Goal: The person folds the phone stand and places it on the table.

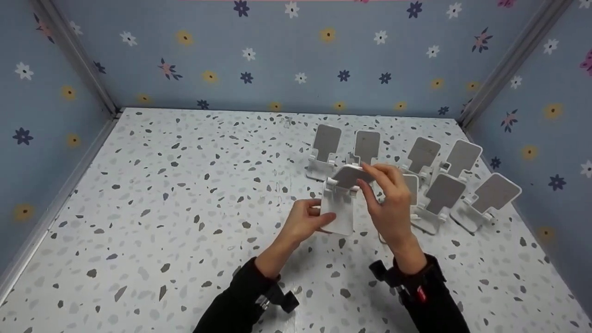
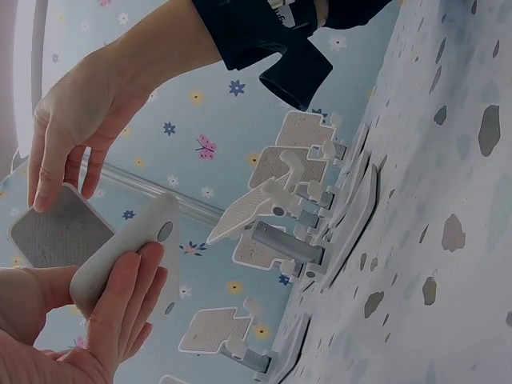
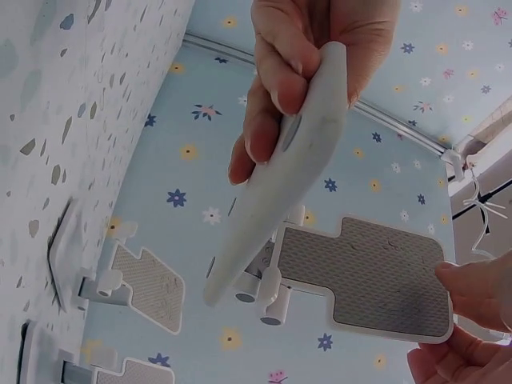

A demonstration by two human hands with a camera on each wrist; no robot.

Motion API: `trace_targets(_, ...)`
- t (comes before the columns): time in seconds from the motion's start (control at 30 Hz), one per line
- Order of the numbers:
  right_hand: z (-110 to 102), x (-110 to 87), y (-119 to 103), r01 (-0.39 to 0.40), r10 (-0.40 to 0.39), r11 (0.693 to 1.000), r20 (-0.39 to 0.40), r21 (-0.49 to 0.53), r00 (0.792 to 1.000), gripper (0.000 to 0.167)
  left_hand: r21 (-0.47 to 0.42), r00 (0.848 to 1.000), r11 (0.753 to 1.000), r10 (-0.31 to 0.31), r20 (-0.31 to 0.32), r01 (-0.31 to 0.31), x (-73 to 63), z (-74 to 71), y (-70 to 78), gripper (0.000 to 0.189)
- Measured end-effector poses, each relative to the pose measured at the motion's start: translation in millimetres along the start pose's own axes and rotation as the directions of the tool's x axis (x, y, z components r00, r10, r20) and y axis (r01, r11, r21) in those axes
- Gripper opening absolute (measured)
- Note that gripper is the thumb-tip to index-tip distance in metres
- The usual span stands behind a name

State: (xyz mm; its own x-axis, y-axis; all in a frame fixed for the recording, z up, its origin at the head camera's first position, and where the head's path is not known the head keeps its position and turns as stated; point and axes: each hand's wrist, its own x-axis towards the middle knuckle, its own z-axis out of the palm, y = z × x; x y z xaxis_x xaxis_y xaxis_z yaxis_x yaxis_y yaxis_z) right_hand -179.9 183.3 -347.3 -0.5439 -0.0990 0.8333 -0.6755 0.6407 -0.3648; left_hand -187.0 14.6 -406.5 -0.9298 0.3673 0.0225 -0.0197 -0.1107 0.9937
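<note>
Over the table, a white phone stand [image 1: 337, 216] with a grey padded plate [image 3: 368, 280] is held between both hands. My left hand [image 1: 301, 220] grips its base from the left, thumb on the face and fingers behind, as the right wrist view also shows. At the far edge of the plate, my right hand [image 1: 392, 201] pinches between thumb and fingers. The plate stands tilted at the hinge, at an angle to the base. Clear of the table in both wrist views, the stand's base [image 3: 292, 176] appears edge-on.
Several similar phone stands stand unfolded at the right, including one at the back [image 1: 327, 140] and one at the far right [image 1: 497, 192]. One stand [image 1: 411, 185] is partly hidden behind my right hand. Flower-patterned walls [image 1: 296, 55] enclose the speckled table [image 1: 162, 208].
</note>
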Motion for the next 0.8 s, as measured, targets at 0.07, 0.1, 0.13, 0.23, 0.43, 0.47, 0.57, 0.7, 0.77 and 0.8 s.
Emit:
trace_targets(0.07,0.2,-0.1,0.0,-0.001,0.002,1.000,-0.019,0.004,1.000,0.029,0.003,1.000,1.000,0.000,-0.003,0.000,0.0,0.2,0.0,0.036)
trace_targets(0.1,0.2,-0.1,0.0,0.000,0.001,1.000,-0.029,0.005,1.000,0.028,0.003,1.000,1.000,-0.001,-0.004,0.001,0.2,0.3,-0.2,0.035)
trace_targets(0.13,0.2,-0.3,0.3,0.001,0.000,1.000,-0.039,0.009,0.999,0.027,0.003,1.000,1.000,-0.004,-0.005,0.004,0.3,0.4,-0.4,0.035)
trace_targets(0.23,0.3,-0.7,0.9,0.008,-0.005,0.999,-0.071,0.035,0.997,0.025,-0.018,1.000,1.000,-0.021,-0.010,0.021,0.3,0.9,-0.9,0.035)
trace_targets(0.43,-0.5,-2.4,1.5,0.052,-0.042,0.995,-0.123,0.081,0.992,0.020,-0.028,0.999,0.999,-0.034,-0.020,0.033,-0.3,1.5,-1.6,0.033)
trace_targets(0.47,-0.6,-2.8,1.1,0.055,-0.044,0.995,-0.133,0.085,0.990,0.018,-0.025,0.999,0.999,-0.034,-0.021,0.033,-0.4,1.5,-1.8,0.033)
trace_targets(0.57,-0.6,-4.2,0.0,0.062,-0.049,0.995,-0.153,0.083,0.987,0.013,-0.014,0.999,0.999,-0.041,-0.030,0.040,-0.3,1.3,-2.8,0.033)
trace_targets(0.7,0.4,-6.9,-0.9,0.080,-0.068,0.994,-0.158,0.069,0.985,0.012,0.002,0.997,0.998,-0.060,-0.051,0.060,-0.2,0.8,-3.9,0.034)
trace_targets(0.77,1.2,-8.8,-1.4,0.093,-0.083,0.994,-0.150,0.063,0.985,0.014,0.005,0.996,0.998,-0.067,-0.061,0.067,-0.3,0.5,-3.8,0.034)
trace_targets(0.8,1.7,-9.7,-2.0,0.097,-0.086,0.993,-0.148,0.064,0.985,0.016,0.001,0.995,0.997,-0.072,-0.065,0.073,-0.4,0.4,-3.4,0.034)
